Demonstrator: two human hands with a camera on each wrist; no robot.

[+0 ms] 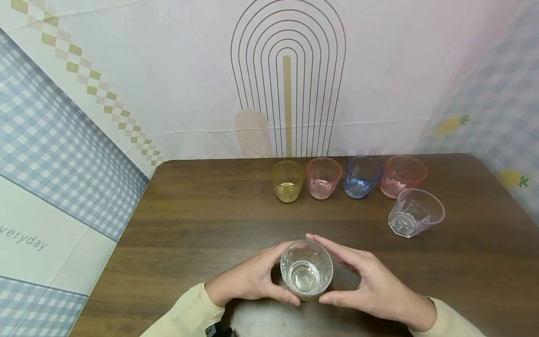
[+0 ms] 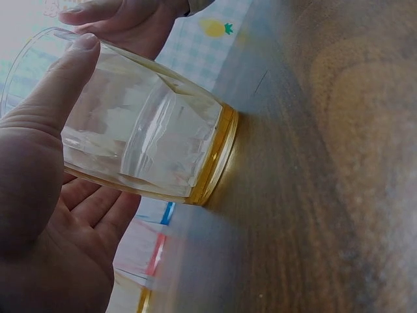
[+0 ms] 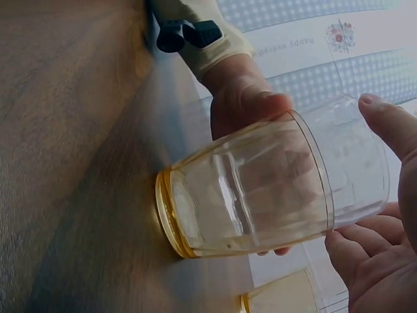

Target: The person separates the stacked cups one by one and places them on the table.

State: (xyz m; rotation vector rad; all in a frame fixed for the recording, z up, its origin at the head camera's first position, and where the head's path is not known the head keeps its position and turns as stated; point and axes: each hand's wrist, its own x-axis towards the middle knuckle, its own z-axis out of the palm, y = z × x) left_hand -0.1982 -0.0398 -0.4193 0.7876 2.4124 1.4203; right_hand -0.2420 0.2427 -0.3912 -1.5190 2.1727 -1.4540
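Note:
A clear cup [image 1: 305, 274] sits nested inside a yellow-tinted cup [image 3: 172, 215], its rim standing above the yellow one in the right wrist view. My left hand [image 1: 257, 278] grips the yellow cup from the left, thumb in front and fingers behind. From the right, my right hand [image 1: 366, 283] holds the clear cup near its rim between thumb and fingertips, palm away from the wall. The stack is upright at the front of the table; whether its amber base touches the wood is hard to tell.
Along the back of the brown table [image 1: 202, 206] stand a yellow cup [image 1: 287, 182], a pink cup [image 1: 323, 180], a blue cup [image 1: 362, 178] and a reddish cup [image 1: 402, 178]. Another clear cup [image 1: 414, 215] stands in front of the reddish one. A patterned cloth [image 1: 189, 93] hangs behind.

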